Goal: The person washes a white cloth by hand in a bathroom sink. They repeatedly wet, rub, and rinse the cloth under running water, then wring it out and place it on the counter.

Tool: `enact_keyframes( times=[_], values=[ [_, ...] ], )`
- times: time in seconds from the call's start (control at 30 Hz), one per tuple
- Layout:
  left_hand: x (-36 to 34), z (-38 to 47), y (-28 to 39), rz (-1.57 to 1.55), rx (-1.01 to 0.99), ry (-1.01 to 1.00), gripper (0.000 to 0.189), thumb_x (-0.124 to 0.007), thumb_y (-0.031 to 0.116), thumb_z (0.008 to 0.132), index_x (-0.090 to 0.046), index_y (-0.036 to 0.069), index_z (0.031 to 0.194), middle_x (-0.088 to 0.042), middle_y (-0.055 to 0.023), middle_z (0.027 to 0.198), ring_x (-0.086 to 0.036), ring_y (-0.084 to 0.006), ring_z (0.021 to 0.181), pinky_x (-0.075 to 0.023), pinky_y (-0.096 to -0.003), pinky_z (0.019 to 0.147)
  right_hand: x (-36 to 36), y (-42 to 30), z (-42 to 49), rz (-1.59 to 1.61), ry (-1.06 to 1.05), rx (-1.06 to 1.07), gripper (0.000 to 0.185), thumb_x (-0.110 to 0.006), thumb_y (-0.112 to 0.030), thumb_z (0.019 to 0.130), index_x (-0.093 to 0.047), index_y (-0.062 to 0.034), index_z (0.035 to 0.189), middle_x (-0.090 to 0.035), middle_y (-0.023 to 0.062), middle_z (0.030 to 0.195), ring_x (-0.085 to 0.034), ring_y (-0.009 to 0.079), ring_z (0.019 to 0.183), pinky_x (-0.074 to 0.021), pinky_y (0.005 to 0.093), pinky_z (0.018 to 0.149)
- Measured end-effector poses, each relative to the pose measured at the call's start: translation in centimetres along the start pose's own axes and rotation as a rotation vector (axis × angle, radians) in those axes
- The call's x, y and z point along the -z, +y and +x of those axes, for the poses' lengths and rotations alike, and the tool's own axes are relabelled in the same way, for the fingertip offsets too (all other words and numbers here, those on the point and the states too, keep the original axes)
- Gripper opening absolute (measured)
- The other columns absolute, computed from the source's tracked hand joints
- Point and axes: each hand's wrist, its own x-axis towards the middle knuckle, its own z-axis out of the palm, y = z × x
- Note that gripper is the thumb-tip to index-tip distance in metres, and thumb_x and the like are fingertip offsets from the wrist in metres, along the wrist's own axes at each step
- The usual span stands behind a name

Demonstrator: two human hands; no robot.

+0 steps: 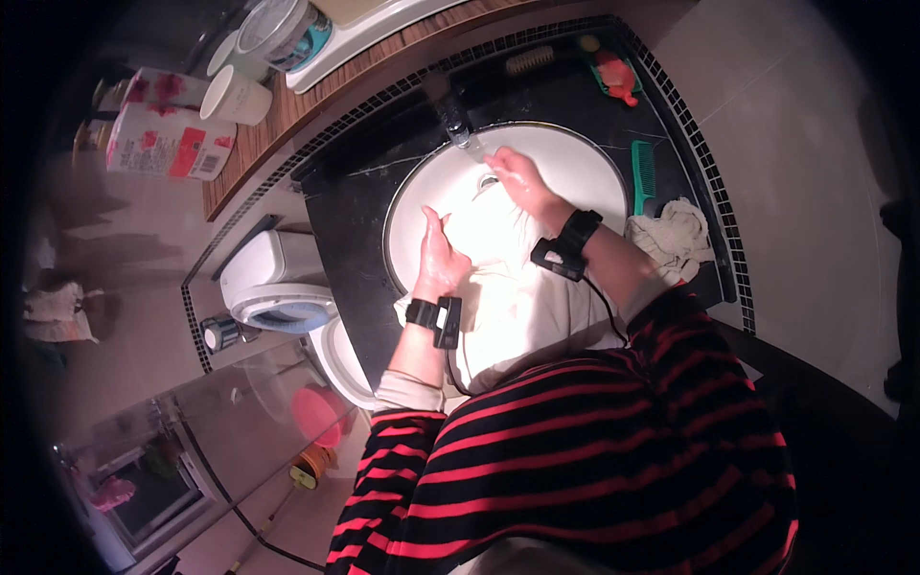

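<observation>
My right hand (pixel 519 181) is over the white oval basin (pixel 582 158), wet and with bent fingers, close to the mouth of the tap (pixel 454 123). I see no object in it, but its grip is unclear. Lower and to the left, my left hand (pixel 440 257) is also wet, its thumb raised away from the fingers and nothing visible held. Between my wrists a pale cloth or garment (pixel 532 309) drapes over the basin's front rim, its upper part washed out by glare. Behind my right fingertips the drain (pixel 489 182) partly shows.
On the black countertop (pixel 345 230) are a green comb (pixel 642 176), a crumpled towel (pixel 672 237), a brush (pixel 530 60) and a green dish (pixel 600 75) holding a red item. Paper cups (pixel 236 97) stand on the wooden shelf (pixel 287 129). A toilet (pixel 277 280) is at left.
</observation>
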Motion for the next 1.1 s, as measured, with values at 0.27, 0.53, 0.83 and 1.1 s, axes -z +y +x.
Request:
enact_keyframes(
  times=[0.27, 0.53, 0.83, 1.1],
  values=[
    [2.4, 3.9, 1.0, 0.192, 0.008, 0.022, 0.041, -0.045, 0.028, 0.101, -0.050, -0.006, 0.124, -0.060, -0.0166, 0.122, -0.059, -0.0293, 0.112, -0.0458, -0.0445, 0.099, 2.1, -3.2, 3.2, -0.385, 0.085, 0.238, 0.019, -0.064, -0.016, 0.089, -0.058, -0.0051, 0.102, -0.057, 0.0081, 0.091, -0.054, 0.0213, 0.085, -0.0420, 0.0335, 0.077],
    [4.6, 9.9, 0.9, -0.173, 0.156, 0.116, 0.038, -0.043, 0.028, 0.102, -0.053, -0.005, 0.118, -0.064, -0.0166, 0.114, -0.062, -0.0298, 0.106, -0.0466, -0.0423, 0.098, 0.2, -7.2, 8.4, -0.827, -0.020, 0.677, 0.050, -0.071, -0.011, 0.072, -0.058, -0.0069, 0.120, -0.057, 0.0111, 0.119, -0.050, 0.0284, 0.115, -0.0350, 0.0414, 0.095],
    [5.8, 12.3, 1.3, -0.253, 0.142, 0.118, 0.042, -0.037, 0.031, 0.103, -0.052, -0.006, 0.118, -0.064, -0.0178, 0.114, -0.061, -0.0304, 0.108, -0.0447, -0.0421, 0.100, -1.6, -8.1, 10.9, -0.957, -0.144, 0.661, 0.035, -0.055, -0.008, 0.083, -0.057, -0.0059, 0.117, -0.057, 0.0150, 0.118, -0.050, 0.0303, 0.115, -0.0383, 0.0398, 0.102],
    [6.1, 11.4, 1.5, -0.275, 0.136, 0.032, 0.044, -0.038, 0.032, 0.103, -0.051, -0.005, 0.122, -0.061, -0.0181, 0.121, -0.059, -0.0293, 0.112, -0.0435, -0.0425, 0.101, -0.2, -7.6, 11.3, -1.171, -0.278, 0.536, 0.036, -0.052, -0.012, 0.087, -0.057, -0.0058, 0.122, -0.049, 0.0178, 0.136, -0.048, 0.0320, 0.124, -0.0375, 0.0396, 0.105]
  ],
)
